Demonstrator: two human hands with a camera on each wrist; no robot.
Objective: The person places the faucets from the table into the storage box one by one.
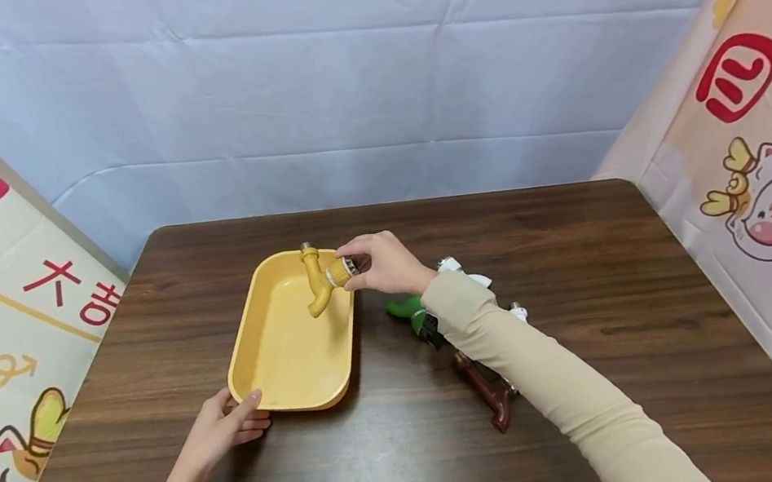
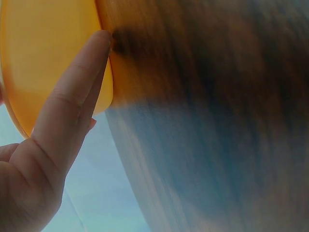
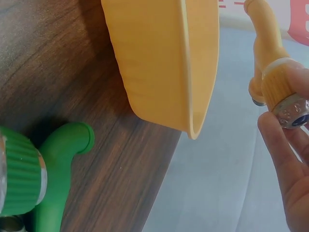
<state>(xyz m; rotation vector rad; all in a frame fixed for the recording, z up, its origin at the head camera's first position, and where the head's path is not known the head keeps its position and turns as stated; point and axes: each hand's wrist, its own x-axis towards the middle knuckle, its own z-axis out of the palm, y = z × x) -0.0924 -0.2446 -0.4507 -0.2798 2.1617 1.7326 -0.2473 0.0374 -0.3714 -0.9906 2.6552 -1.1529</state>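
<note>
A yellow faucet (image 1: 318,282) hangs over the far right part of a yellow tray (image 1: 289,345). My right hand (image 1: 385,264) pinches the faucet by its ribbed knob with the silver end, thumb and fingers on either side. In the right wrist view the same faucet (image 3: 270,48) is above the tray's rim. At the tray's near left corner my left hand (image 1: 223,428) holds the rim, thumb on top and fingers below. The left wrist view shows long, nearly straight fingers (image 2: 72,92) against the tray's outside.
Right of the tray, partly under my right forearm, lie a green faucet (image 1: 406,309), a dark red faucet (image 1: 490,393) and white faucet parts (image 1: 478,281). The brown wooden table (image 1: 563,232) ends at a pale cloth backdrop (image 1: 366,95), with printed cloths on both sides.
</note>
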